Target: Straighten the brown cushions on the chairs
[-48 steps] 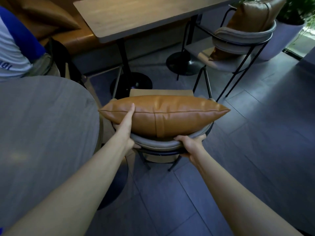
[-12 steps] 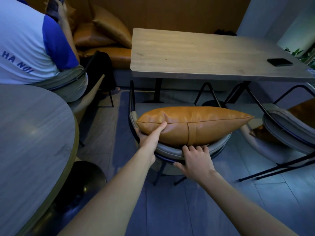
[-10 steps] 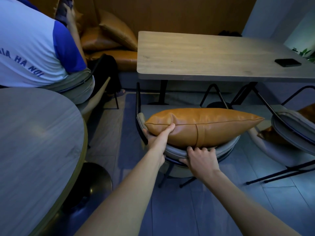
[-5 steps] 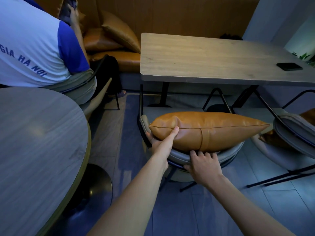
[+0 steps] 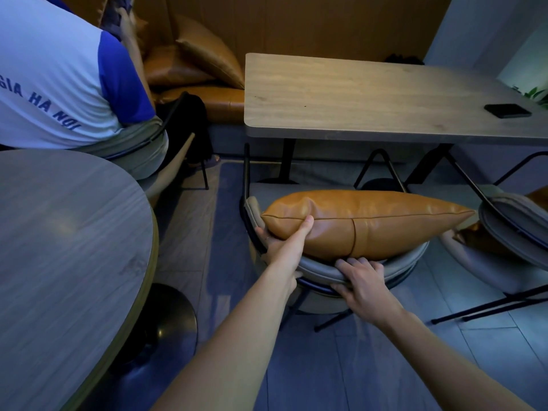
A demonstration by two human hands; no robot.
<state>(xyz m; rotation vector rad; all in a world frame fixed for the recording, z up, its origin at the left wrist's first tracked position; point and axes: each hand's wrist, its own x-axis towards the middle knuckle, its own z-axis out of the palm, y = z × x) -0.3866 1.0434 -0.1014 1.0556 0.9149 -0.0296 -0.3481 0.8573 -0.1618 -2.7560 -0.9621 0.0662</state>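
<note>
A long brown leather cushion (image 5: pixel 373 223) stands on its edge against the grey padded backrest (image 5: pixel 406 264) of the chair in front of me. My left hand (image 5: pixel 284 241) grips the cushion's left end, thumb on the front face and fingers behind it. My right hand (image 5: pixel 360 280) holds the top of the backrest just under the cushion's middle seam, fingertips touching the cushion's lower edge. A second brown cushion (image 5: pixel 486 240) lies on the neighbouring chair (image 5: pixel 516 221) at the right, mostly hidden.
A rectangular wooden table (image 5: pixel 355 96) with a black phone (image 5: pixel 507 110) stands beyond the chair. A round table (image 5: pixel 59 256) fills the left. A seated person in a white and blue shirt (image 5: pixel 59 81) is at upper left. More brown cushions (image 5: pixel 204 57) rest on the bench behind.
The chair and cushion now sit closer under the rectangular table and appear a little further right in view. Both hands keep the same holds as half a second ago.
</note>
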